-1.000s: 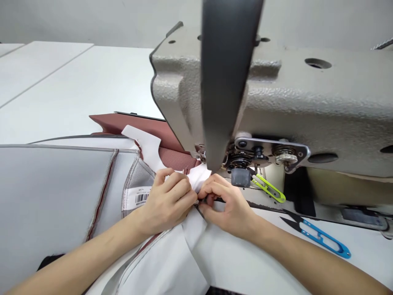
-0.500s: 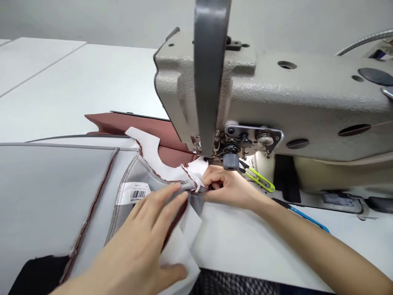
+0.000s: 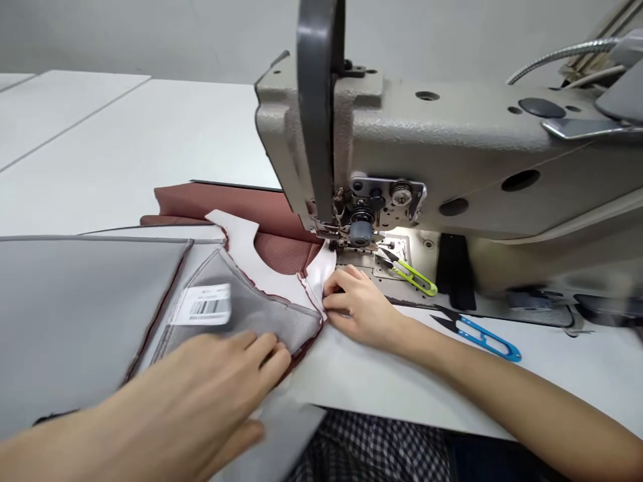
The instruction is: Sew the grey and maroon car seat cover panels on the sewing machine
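Left hand (image 3: pixel 216 388) spread flat on grey fabric (image 3: pixel 261 314), right hand (image 3: pixel 359 308) pinching its white edge (image 3: pixel 321 274) (centre frame); I'd worry fingertips drift under the sewing machine (image 3: pixel 402 147).

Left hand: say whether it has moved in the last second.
Yes. The left hand has drawn back from the sewing machine head toward the person and now lies flat on the grey fabric.

The fabric cover (image 3: pixel 90 301) lies spread flat on the worktop (image 3: pixel 125 147). It is grey with dark red stitched seams. A white barcode label (image 3: pixel 205 304) sits on its mesh-backed flap (image 3: pixel 261 318). White lining (image 3: pixel 241 237) and a red-brown perforated panel (image 3: pixel 286 254) meet at its corner, which the right hand (image 3: pixel 359 304) pinches.
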